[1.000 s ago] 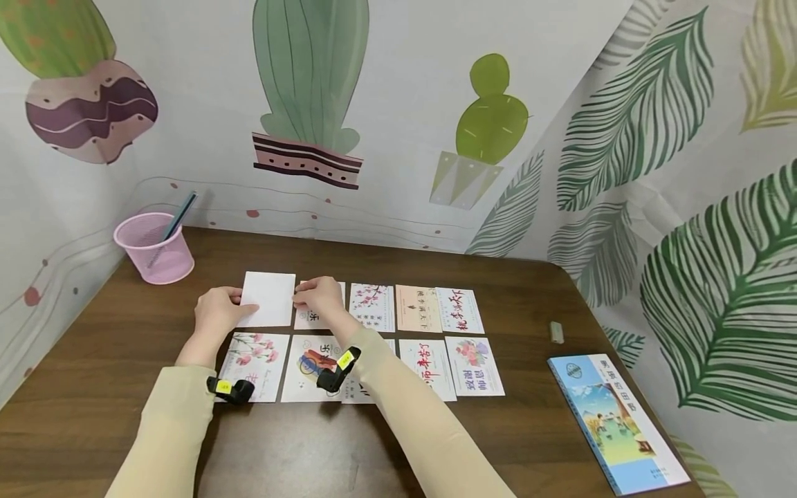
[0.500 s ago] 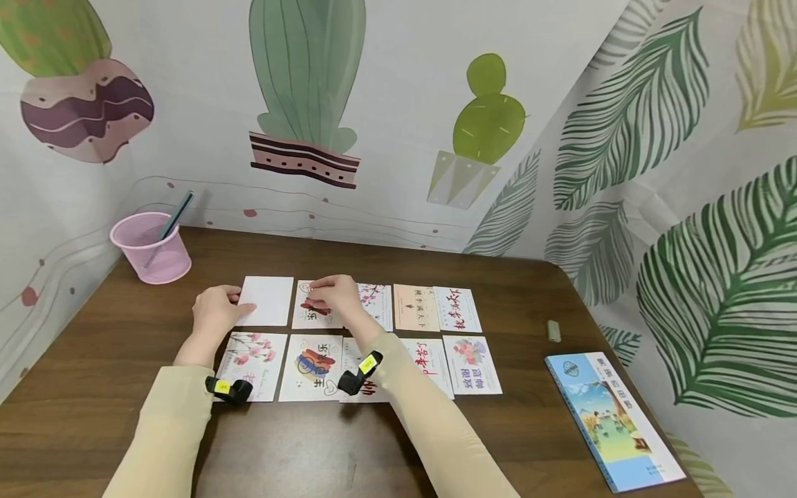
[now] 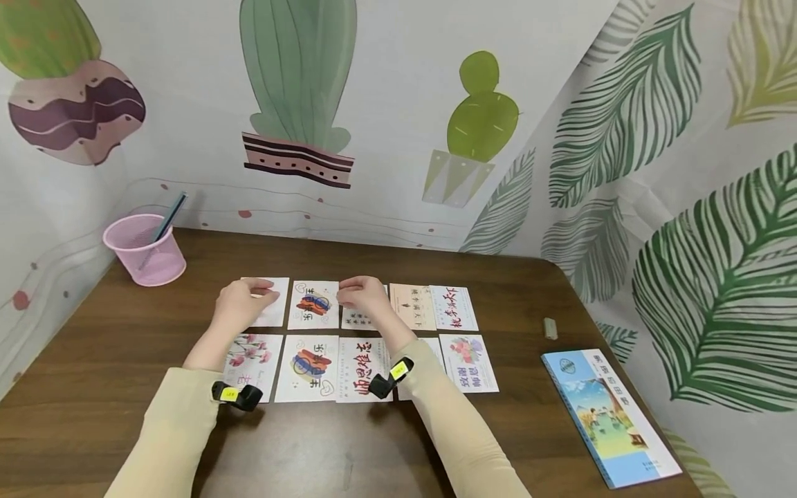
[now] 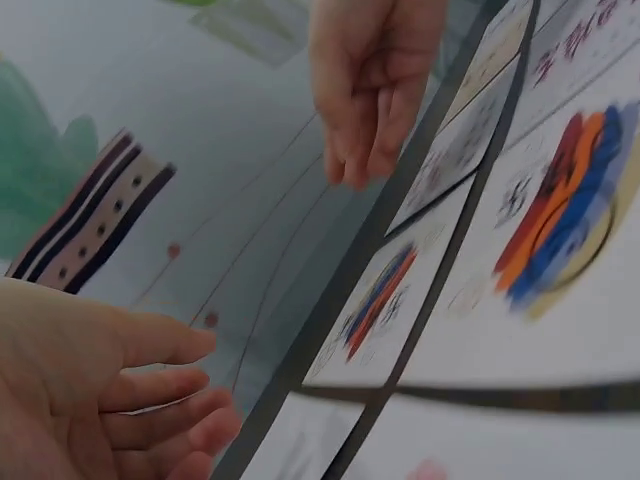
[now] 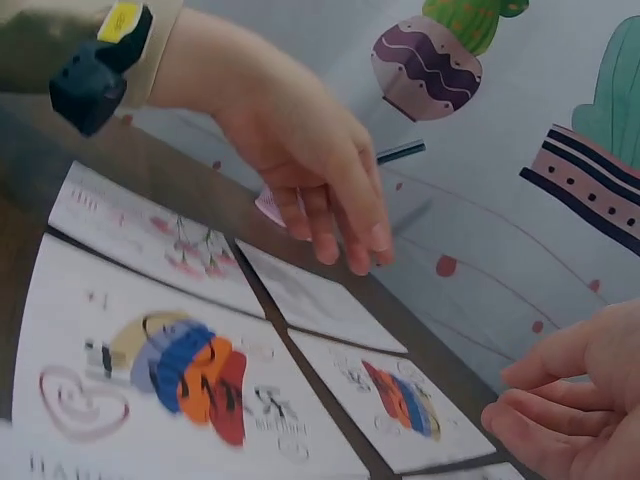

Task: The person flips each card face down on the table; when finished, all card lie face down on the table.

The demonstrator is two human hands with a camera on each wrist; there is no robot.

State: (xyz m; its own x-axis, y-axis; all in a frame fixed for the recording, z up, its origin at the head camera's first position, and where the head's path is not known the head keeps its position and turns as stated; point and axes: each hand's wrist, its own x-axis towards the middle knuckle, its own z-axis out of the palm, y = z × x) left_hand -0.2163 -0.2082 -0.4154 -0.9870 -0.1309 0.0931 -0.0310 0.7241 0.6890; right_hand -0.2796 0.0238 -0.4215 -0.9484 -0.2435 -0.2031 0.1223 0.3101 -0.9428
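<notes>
Bare table before cards

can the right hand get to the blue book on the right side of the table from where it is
Probably yes. The right hand hovers over the back row of cards, holding nothing, and the blue book lies flat near the table's right edge. Only bare table and flat cards lie between; it looks like an arm's stretch.

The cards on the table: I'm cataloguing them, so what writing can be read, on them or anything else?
"致谢师恩": flower card, right end of the near row.
"乐" and "生": near swirl card.
Large red brush writing, probably "师恩难忘": red-lettered card beside it.
Red writing on the far-right card: too small to read.
Book cover title: too blurred.
</notes>
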